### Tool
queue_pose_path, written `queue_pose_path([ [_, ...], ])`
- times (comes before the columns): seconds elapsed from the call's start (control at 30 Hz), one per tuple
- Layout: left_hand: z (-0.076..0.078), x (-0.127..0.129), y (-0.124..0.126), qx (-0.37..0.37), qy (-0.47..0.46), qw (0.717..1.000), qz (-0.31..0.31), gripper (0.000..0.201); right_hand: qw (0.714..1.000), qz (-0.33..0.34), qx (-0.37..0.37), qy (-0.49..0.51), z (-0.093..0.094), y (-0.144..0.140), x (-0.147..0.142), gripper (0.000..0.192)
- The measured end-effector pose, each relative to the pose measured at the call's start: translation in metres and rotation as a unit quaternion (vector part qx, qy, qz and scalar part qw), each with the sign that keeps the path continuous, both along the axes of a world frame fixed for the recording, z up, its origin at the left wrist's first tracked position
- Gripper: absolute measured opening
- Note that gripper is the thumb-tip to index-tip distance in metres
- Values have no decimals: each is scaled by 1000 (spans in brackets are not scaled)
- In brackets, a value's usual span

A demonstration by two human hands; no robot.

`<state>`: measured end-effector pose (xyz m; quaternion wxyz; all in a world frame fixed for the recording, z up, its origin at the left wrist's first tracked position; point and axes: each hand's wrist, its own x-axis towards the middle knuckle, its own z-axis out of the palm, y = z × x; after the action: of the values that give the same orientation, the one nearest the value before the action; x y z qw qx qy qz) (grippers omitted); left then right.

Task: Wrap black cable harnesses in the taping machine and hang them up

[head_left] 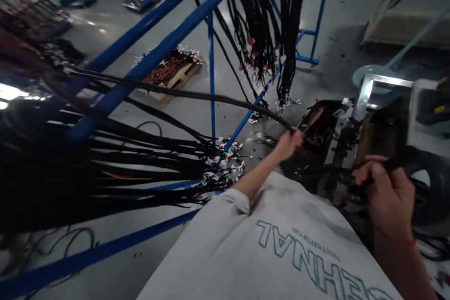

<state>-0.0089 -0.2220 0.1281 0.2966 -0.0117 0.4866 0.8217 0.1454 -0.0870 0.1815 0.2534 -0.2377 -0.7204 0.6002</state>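
Observation:
My left hand (289,143) is closed around the end of a long black cable (197,95) that stretches leftward to a blue rack (154,54). My right hand (385,197) grips another black cable (404,164) close to a metal machine (372,122) at the right. Many black cables with white and red connectors (225,161) hang over the rack's bars at the left. More black bundles (263,23) hang from the top of the rack.
A wooden pallet with wire bundles (174,70) lies on the grey floor behind the rack. A round pale dish (372,77) and a pale frame (397,23) stand at the far right. Loose cables lie on the floor at lower left (70,239).

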Motion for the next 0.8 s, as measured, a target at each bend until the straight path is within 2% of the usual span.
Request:
queue_pose_path([
  [0.07, 18, 7, 25, 71, 72, 993, -52, 32, 996, -47, 76, 9, 16, 21, -2, 21],
  [0.1, 29, 13, 37, 105, 96, 987, -74, 35, 990, -49, 132, -5, 22, 31, -3, 25],
  [0.17, 52, 27, 55, 141, 88, 981, -104, 40, 974, 4, 220, -57, 27, 48, -3, 36],
  [0.2, 63, 33, 61, 142, 67, 980, -123, 41, 967, 49, 235, -84, 26, 53, -1, 41],
  [0.27, 82, 42, 70, 137, 27, 974, -178, 42, 962, 130, 204, -127, 18, 54, 5, 43],
  [0.3, 89, 43, 75, 134, 9, 971, -200, 42, 964, 147, 167, -143, 12, 51, 10, 42],
  [0.37, 100, 38, 84, 124, -26, 967, -222, 41, 975, 143, 65, -156, 2, 37, 22, 42],
  [0.43, 106, 27, 96, 117, -54, 969, -211, 39, 984, 105, -51, -134, -6, 20, 33, 45],
  [0.53, 97, 16, 106, 134, -74, 974, -169, 29, 976, 47, -205, -61, -14, 1, 40, 54],
  [0.63, 64, 28, 97, 132, -83, 975, -157, 18, 948, 11, -318, 8, -26, -5, 33, 52],
  [0.7, 36, 42, 81, 95, -84, 974, -187, 21, 935, 8, -354, 15, -36, -5, 27, 47],
  [0.8, 3, 56, 54, 38, -57, 973, -220, 28, 944, 28, -326, -37, -48, -7, 19, 45],
])
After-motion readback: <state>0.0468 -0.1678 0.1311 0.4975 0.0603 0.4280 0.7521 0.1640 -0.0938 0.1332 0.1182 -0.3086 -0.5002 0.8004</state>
